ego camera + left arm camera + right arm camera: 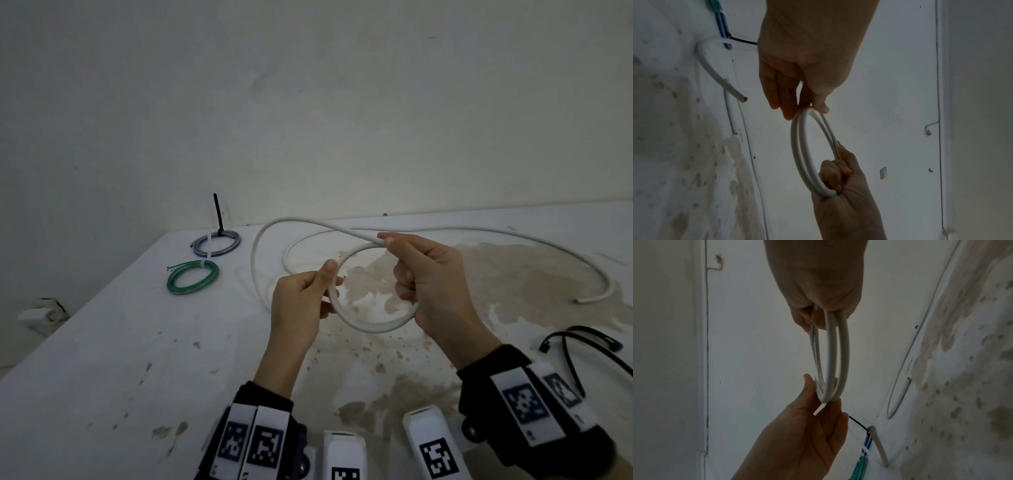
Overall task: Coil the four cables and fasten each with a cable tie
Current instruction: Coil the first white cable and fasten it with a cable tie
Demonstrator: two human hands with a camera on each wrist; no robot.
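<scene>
A white cable (373,325) is wound into a small double loop held above the table between both hands. My left hand (331,278) pinches the loop's left side between thumb and fingers. My right hand (397,260) is curled round the right side, thumb on the strand that leads away. The rest of the cable trails in a wide curve to its free end (582,300). In the left wrist view my left hand (807,107) pinches the top of the loop (799,146). In the right wrist view my right hand (818,313) grips the loop (831,353).
At the table's (102,359) back left lie a green coil (193,277) bound with a white tie and a blue-grey coil (215,243) whose black tie tail (217,214) stands up. Loose black cable ties (582,342) lie at the right edge. The wall is close behind.
</scene>
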